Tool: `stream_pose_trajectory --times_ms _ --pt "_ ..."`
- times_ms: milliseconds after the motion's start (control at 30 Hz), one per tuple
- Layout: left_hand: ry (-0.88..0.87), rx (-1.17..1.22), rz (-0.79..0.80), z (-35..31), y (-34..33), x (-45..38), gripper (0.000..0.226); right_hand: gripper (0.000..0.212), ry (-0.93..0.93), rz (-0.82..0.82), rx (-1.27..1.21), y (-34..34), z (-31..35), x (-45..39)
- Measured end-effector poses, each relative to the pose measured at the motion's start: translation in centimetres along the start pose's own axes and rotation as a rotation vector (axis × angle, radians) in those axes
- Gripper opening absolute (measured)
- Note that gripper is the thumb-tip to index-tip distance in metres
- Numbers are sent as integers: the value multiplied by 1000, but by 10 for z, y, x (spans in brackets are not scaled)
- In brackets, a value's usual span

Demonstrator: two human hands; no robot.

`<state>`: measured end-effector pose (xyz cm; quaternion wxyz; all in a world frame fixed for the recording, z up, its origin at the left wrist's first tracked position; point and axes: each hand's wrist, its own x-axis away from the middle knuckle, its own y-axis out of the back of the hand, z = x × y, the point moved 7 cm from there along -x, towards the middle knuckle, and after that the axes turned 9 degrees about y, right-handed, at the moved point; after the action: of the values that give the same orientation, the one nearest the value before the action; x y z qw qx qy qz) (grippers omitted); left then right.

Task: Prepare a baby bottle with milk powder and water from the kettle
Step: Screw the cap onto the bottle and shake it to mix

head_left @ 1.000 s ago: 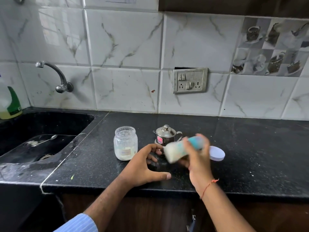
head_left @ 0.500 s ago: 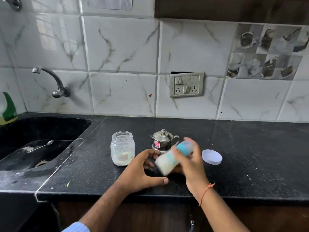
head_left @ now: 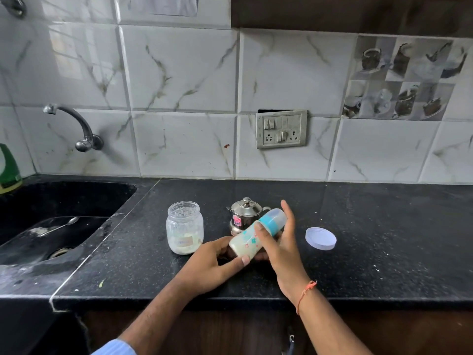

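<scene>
A baby bottle (head_left: 249,239) with a teal collar and clear cap, holding white milk, lies tilted above the black counter (head_left: 384,239). My right hand (head_left: 281,247) grips it around the middle. My left hand (head_left: 212,265) touches its lower end with the thumb, fingers curled under. An open glass jar of milk powder (head_left: 184,228) stands just left of the hands. A small steel kettle (head_left: 244,213) with a knobbed lid stands behind the bottle, partly hidden by it. The jar's white lid (head_left: 320,238) lies flat to the right.
A black sink (head_left: 64,213) with a spoon (head_left: 60,226) in it sits at the left, under a wall tap (head_left: 76,126). A green bottle (head_left: 9,167) stands at the far left edge. A switch socket (head_left: 281,129) is on the tiled wall.
The bottle has swung in my right hand, tilting back and forth. My left hand has moved in and now touches the bottle's lower end. The head camera has tilted up a little.
</scene>
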<state>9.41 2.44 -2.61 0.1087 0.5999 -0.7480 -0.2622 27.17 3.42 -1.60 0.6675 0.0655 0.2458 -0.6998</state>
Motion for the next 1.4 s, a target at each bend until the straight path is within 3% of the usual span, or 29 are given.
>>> stream_pose_trajectory --times_ms 133,200,300,367,400,467,500,600,633,733,767,867,967,1000,1100,1133,1200,1233,1267,1333,1367,1400 --pt "52 81 104 2 -4 1 43 98 -43 154 -205 -6 -3 1" --pt "58 83 119 2 -5 1 44 96 -59 146 -219 -8 -4 1" --pt "46 109 52 5 -4 -1 47 76 0 -179 -274 14 0 -7" --pt "29 79 -2 7 -4 -5 67 60 -15 -384 -334 31 2 -5" --pt "22 57 -19 9 -4 -6 77 57 -40 -346 -294 30 1 -3" --pt "8 40 -25 11 -5 -6 92 63 -54 -113 -138 15 4 0" --pt "6 31 -26 12 -5 -7 97 67 -30 -96 -97 14 4 0" --pt "5 15 -27 12 -3 -7 109 64 26 -484 -295 44 5 -1" --pt "4 21 -29 12 -3 -7 112 62 7 -509 -318 44 5 -1" --pt "3 16 -34 12 -3 -7 116 64 -48 -155 -81 17 2 0" --pt "4 8 -39 12 -2 -7 116 65 -37 -188 -84 16 2 -1" --pt "1 16 -46 10 -1 -8 116 65 -13 -522 -317 34 1 1" --pt "-7 20 -54 11 -2 -8 119 64 -61 -188 -137 1 0 3" --pt "-12 14 -59 11 -1 -8 119 65 -52 -203 -132 1 -2 1" --pt "-16 10 -70 9 0 -7 113 62 2 -598 -371 34 0 0" --pt "-17 15 -73 9 0 -7 113 60 -12 -592 -368 32 0 -1" --pt "-25 15 -71 9 0 -8 114 60 -60 -272 -170 7 -1 -1" --pt "-28 10 -72 9 0 -8 114 62 -60 -195 -119 1 -5 0" --pt "-30 9 -77 10 0 -9 114 63 -30 -249 -121 5 -4 -2" --pt "-33 11 -82 10 1 -9 110 63 26 -528 -306 28 -1 0" --pt "-36 11 -87 10 1 -9 108 64 21 -580 -352 32 -2 -1" --pt "-41 10 -91 11 1 -9 107 64 4 -511 -298 26 0 -2"
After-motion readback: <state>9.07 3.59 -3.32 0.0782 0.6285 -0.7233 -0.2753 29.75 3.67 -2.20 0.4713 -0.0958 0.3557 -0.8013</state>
